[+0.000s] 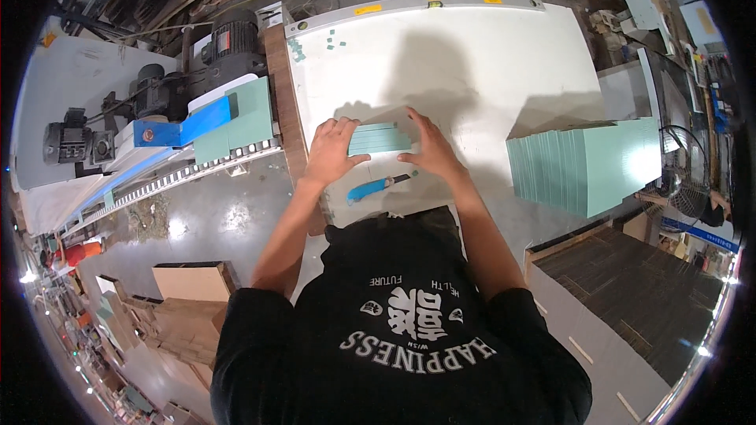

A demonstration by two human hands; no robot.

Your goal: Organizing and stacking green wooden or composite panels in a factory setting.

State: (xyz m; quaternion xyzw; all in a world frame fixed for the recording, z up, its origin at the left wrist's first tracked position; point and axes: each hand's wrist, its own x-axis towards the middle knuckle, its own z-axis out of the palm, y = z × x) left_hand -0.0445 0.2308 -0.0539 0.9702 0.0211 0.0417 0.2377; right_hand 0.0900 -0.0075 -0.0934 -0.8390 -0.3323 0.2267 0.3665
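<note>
A small stack of pale green strips lies on the white table board, its right ends stepped unevenly. My left hand curls round the stack's left end, thumb along the near side and fingers at the far side. At the right end, my right hand is open, thumb and forefinger spread wide, with its palm apart from the strips. Just nearer to me lies a utility knife with a blue handle and a dark tip. A tiny green chip sits by that tip.
A tall stack of green panels stands at the right. Along the far edge lies a long spirit level. Small green pieces are scattered at the far left corner. Left of the table stands a machine with motors and a slotted rail.
</note>
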